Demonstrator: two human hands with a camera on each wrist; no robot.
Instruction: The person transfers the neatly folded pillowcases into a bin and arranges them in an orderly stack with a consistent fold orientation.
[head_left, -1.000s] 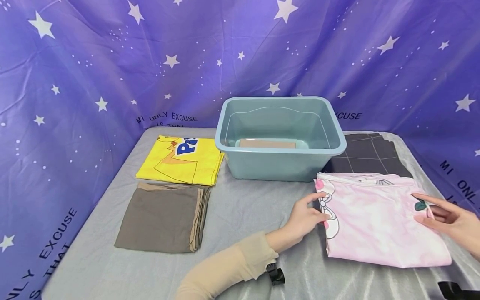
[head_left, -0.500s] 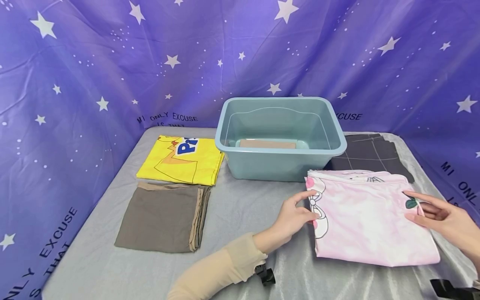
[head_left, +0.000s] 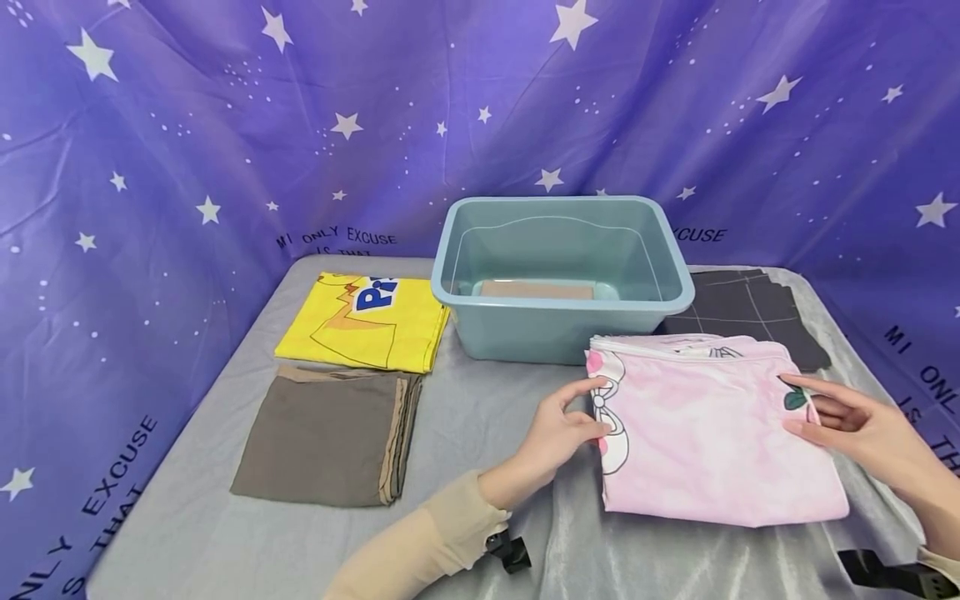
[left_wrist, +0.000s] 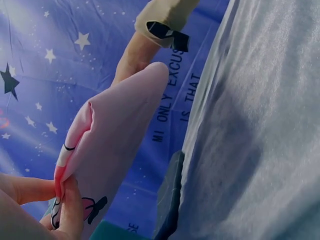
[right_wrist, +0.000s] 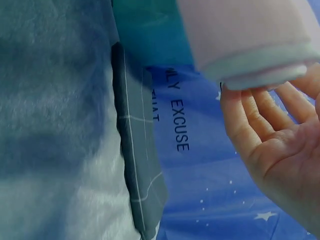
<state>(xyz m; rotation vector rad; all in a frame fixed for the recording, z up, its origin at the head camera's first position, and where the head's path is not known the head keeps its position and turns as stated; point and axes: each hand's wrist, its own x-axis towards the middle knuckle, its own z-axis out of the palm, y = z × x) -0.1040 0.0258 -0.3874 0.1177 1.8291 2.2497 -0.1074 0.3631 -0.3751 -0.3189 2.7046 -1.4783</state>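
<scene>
Between my two hands is a folded pink cloth [head_left: 705, 442] with a white bow print along its left side and a green leaf print at its right. My left hand [head_left: 551, 437] pinches its left edge between thumb and fingers, as the left wrist view also shows. The opposite edge is gripped by my right hand [head_left: 870, 429], thumb in front and fingers behind. In both wrist views the pink cloth hangs clear above the grey table cover [left_wrist: 260, 130]. Its layers show as rounded folds [right_wrist: 260, 70] in the right wrist view.
A blue-green tub [head_left: 555, 333] stands at the back middle, with a flat brownish piece [head_left: 536, 289] on its floor. Left of it lie a folded yellow cloth [head_left: 352, 333] and a folded brown cloth [head_left: 322, 437]. A dark checked cloth [head_left: 750, 308] lies behind the pink one.
Both hands have carried the pink cloth leftward, toward the front of the tub, and more of the dark checked cloth shows behind it. The tub and other cloths stay put.
</scene>
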